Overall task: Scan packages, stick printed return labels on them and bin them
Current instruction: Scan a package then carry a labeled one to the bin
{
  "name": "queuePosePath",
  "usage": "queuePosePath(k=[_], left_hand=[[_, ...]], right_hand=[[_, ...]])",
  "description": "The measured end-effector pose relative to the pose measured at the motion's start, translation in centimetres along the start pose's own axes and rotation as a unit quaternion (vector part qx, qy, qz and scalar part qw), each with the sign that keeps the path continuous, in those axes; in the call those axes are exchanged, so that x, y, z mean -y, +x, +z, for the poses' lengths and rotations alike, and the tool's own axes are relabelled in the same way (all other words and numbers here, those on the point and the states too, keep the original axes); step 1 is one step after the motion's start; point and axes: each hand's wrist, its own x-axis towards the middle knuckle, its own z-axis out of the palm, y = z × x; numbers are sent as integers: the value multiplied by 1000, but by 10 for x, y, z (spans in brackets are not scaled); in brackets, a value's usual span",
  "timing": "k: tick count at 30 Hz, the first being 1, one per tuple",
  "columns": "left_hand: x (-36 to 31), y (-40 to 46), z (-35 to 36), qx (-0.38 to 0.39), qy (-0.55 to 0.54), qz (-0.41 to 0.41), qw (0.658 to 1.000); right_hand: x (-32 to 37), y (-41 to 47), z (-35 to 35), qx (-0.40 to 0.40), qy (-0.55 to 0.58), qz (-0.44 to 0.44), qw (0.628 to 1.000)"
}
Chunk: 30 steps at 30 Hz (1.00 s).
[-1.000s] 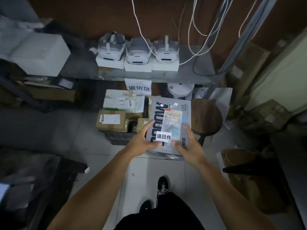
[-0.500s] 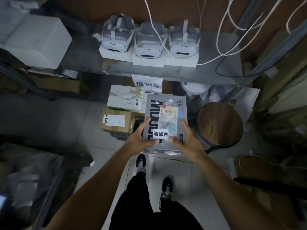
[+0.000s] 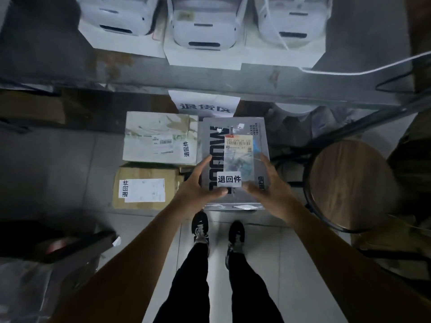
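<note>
Grip: left hand (image 3: 200, 186) and right hand (image 3: 268, 186) clamp near corners of flat grey plastic-wrapped package (image 3: 233, 159), white return label (image 3: 229, 179) on, over floor stack. Judged light, stiff, slippery; hold edges.

Parcel storeroom: labelled cartons (image 3: 149, 186) under a metal shelf (image 3: 210, 78)

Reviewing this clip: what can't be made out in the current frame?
- Head view: small print on the shipping label of the grey package, too small and blurred.
- Whether that package rests on anything: its underside is hidden.
- Left hand and right hand: fingers beneath the package hidden.
- Headsets: cut off by top edge.
</note>
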Motion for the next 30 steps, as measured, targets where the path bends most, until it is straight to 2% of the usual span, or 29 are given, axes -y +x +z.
queuePosePath(k=[3, 11, 16, 26, 30], left_hand=[[14, 45, -4, -11, 3, -6, 1000], [29, 113, -13, -49, 113, -5, 992], [31, 122, -3, -73, 151, -19, 986], [44, 124, 3, -94, 166, -9, 982], [37, 121, 4, -103, 221, -20, 970]], right_hand=[[-17, 50, 2, 5, -10, 1, 1000], [-40, 128, 18, -24, -45, -7, 999], [-48, 137, 25, -19, -63, 8, 998], [-63, 142, 30, -30, -69, -20, 997], [-62, 142, 30, -34, -90, -19, 995]])
